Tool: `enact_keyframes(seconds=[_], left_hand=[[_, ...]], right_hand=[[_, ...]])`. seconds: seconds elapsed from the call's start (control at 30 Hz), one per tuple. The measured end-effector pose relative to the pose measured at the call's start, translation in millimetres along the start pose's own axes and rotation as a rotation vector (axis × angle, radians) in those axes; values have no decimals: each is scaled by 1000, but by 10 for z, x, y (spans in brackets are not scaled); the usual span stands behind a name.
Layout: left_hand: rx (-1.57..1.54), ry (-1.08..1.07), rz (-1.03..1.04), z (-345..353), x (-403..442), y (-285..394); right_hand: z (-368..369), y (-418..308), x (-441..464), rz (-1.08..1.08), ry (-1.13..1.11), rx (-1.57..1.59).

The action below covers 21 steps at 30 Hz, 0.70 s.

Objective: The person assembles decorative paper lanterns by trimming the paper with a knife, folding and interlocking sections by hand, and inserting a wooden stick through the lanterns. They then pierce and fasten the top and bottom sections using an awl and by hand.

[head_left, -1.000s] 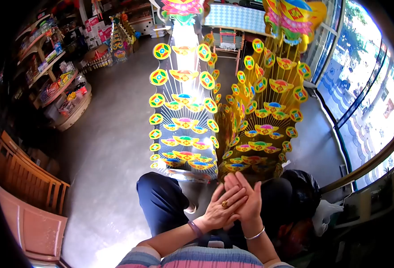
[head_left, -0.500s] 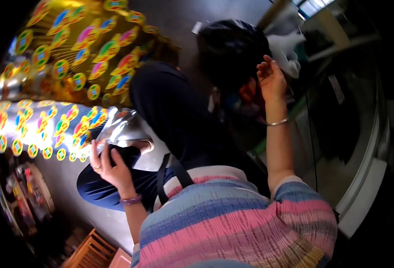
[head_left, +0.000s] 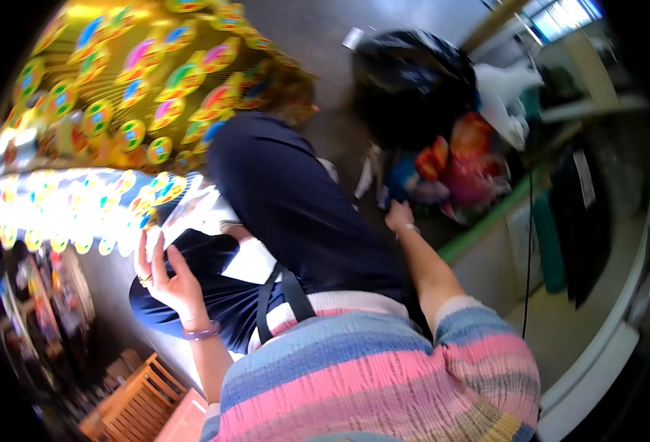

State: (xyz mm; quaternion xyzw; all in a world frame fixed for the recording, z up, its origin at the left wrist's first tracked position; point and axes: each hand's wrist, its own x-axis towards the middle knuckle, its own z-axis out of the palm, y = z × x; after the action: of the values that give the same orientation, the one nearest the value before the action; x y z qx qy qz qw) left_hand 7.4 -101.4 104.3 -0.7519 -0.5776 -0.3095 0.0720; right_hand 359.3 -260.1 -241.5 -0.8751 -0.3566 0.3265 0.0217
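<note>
My left hand (head_left: 169, 283), with a ring and a purple bracelet at its wrist, has its fingers spread beside the lower edge of a shiny silver sheet (head_left: 75, 206) printed with bright coloured ovals. Whether the fingertips touch the sheet, I cannot tell. Above it spreads a gold sheet (head_left: 137, 74) with the same pattern. Down on the right, my right hand (head_left: 398, 218) has its fingers curled in at the near side of a pile of colourful glossy packets (head_left: 461, 169), red, pink and blue. Its fingertips are dark and partly hidden, so what they hold is unclear.
Behind the packets stands a black plastic bag (head_left: 413, 81) with a white plastic bag (head_left: 505, 99) beside it. A green-edged ledge (head_left: 479, 221) runs along the right. Lower left are a wooden slatted crate (head_left: 137, 401) and stocked shelves (head_left: 45, 295). My bent knee (head_left: 255, 147) lies between the sheets and bags.
My right hand has dropped from its raised place before the black bag down to the packets. My left hand has barely moved. The view has shifted, showing more of the packets.
</note>
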Motion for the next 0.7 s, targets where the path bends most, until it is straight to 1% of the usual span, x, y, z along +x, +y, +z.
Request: enact_keyframes(seconds=[0.07, 0.13, 0.17, 0.2, 0.23, 0.27, 0.3, 0.33, 0.37, 0.4, 0.43, 0.47, 0.5, 0.53, 0.57, 0.6, 0.63, 0.67, 0.7], left_hand=[[46, 18, -36, -78, 37, -48], [95, 58, -46, -176, 89, -137], [136, 77, -55, -258, 137, -176], [136, 116, -82, -349, 196, -232], [122, 161, -106, -441, 262, -285], [116, 212, -112, -555, 349, -353], [104, 260, -119, -669, 429, -432], [51, 311, -138, -755, 519, -541], [51, 347, -134, -872, 633, -642], [35, 396, -133, -1005, 758, -728], [10, 441, -125, -1121, 891, -802], [14, 489, -135, -1222, 1034, -903], [15, 536, -141, -1323, 1179, -992], [-14, 601, -114, -1420, 1349, -1066], [-85, 651, -92, -1491, 1526, -1160], [-104, 686, -80, -1565, 1708, -1204], [-124, 720, -69, -1628, 1899, -1226], [-188, 736, -55, -1669, 2085, -1269], [-250, 750, -39, -1707, 2267, -1305]], right_hand=[[120, 116, 138, -100, -36, -49], [28, 97, 123, -115, -55, -92], [-157, 4, -27, -115, -7, -72], [-146, 54, -25, -170, 55, -73], [-182, 110, -16, -228, 26, -83], [-84, 243, 24, -301, 152, -12], [-201, 199, -26, -233, 79, 54], [-372, 127, -175, -224, 89, 125], [-260, 322, -115, -286, 97, 508], [-77, 602, 99, -279, 52, 686], [-510, 360, -10, -126, -46, 913], [-1093, -75, -330, 29, -149, 1141], [-1299, -99, -116, -241, -233, 1492], [-1639, -323, 1, -448, -107, 1479], [-2366, -1228, -628, -429, 92, 1432], [-2817, -1635, -755, -582, 77, 1346], [-3168, -2006, -866, -764, 93, 1334], [-3450, -2381, -1051, -920, 148, 1243], [-3664, -2742, -1217, -1056, 144, 1236]])
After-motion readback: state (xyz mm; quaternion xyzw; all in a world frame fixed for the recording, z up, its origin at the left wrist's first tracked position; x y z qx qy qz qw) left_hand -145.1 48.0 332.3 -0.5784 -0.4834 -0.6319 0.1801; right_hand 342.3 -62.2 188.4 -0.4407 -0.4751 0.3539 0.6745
